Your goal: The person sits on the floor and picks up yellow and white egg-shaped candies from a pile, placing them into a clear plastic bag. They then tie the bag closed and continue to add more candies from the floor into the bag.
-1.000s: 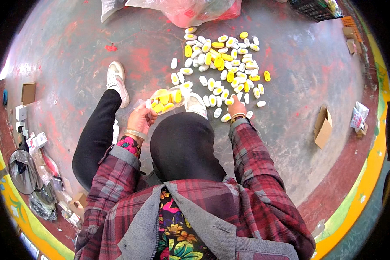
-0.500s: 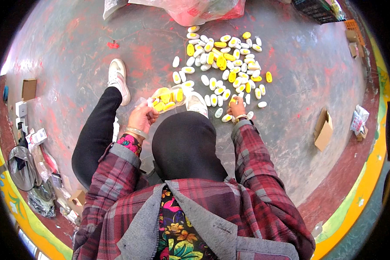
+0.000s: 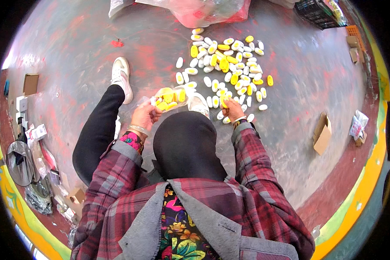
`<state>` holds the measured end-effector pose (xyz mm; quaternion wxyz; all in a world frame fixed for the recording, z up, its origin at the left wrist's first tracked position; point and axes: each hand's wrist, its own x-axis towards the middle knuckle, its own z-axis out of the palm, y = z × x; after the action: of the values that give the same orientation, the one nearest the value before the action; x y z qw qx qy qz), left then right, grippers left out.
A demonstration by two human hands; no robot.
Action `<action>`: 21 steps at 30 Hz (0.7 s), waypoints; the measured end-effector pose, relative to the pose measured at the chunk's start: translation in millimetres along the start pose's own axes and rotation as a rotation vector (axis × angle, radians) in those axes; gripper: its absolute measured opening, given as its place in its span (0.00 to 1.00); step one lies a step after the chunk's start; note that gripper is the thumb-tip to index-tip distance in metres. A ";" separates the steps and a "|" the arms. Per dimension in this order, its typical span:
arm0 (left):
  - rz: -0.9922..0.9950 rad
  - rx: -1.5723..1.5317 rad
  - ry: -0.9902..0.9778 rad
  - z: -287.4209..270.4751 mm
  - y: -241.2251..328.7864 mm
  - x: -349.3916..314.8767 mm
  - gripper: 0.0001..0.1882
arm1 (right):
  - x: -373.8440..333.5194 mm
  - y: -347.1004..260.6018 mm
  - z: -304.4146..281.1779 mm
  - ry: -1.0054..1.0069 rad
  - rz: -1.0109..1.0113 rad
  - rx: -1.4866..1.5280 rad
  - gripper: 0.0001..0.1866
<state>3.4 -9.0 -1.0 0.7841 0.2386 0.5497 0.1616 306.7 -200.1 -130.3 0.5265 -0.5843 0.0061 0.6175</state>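
My left hand point(image 3: 145, 116) is closed on a clear plastic bag point(image 3: 187, 93), which lies between my bent knee and my shoe. Several yellow oval pieces point(image 3: 168, 96) show through the bag. In my right hand point(image 3: 234, 110), at the near edge of a loose pile, the fingers pinch a yellow oval piece point(image 3: 224, 101). The pile spreads over the floor ahead: white ovals with yellow centres point(image 3: 215, 86) mixed with all-yellow ones point(image 3: 224, 65). What the ovals are made of, I cannot tell.
A large clear-and-pink plastic sack point(image 3: 199, 12) sits beyond the pile. At far right stands a black crate point(image 3: 317, 15); an open cardboard box point(image 3: 322, 133) lies nearer. Boxes, bags and a round mesh item point(image 3: 21, 162) line the left wall. My white shoes point(image 3: 122, 78) flank the bag.
My right hand has come up slightly and left from the pile's near edge, with the yellow oval piece now plainly visible in its fingers. The left hand keeps hold of the bag.
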 end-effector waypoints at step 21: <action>0.010 0.037 -0.065 -1.5 0.1 4.5 0.15 | 59.1 27.7 0.2 0.371 -0.635 -1.363 0.14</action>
<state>3.6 -6.2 -4.9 0.7961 0.2608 0.5258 0.1476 302.4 -174.3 -190.2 0.1928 -0.8468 -0.4551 0.1964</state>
